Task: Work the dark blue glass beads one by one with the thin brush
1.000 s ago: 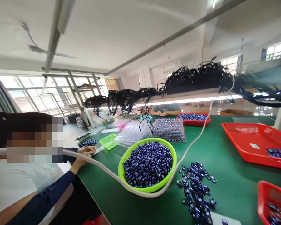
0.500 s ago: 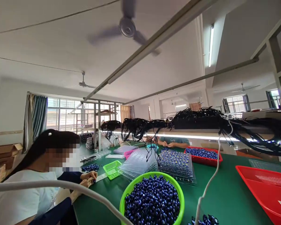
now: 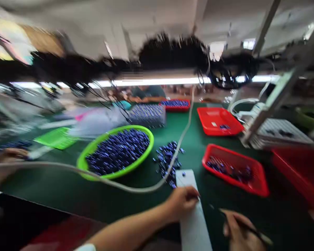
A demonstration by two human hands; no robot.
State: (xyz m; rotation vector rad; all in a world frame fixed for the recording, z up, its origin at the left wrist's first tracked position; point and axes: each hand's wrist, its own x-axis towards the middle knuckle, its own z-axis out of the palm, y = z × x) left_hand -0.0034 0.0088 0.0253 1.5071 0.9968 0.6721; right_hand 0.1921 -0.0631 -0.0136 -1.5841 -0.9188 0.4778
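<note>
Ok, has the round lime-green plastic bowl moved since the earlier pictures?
No, the bowl shows no clear shift: as before, it sits in front and to the left of the stacked clear plastic trays.

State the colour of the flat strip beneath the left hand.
White or very pale grey; the flat strip shows in the head view.

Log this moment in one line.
left hand: at white board, grip unclear | right hand: holding slim tool | loose blue pieces: beside green bowl
</note>
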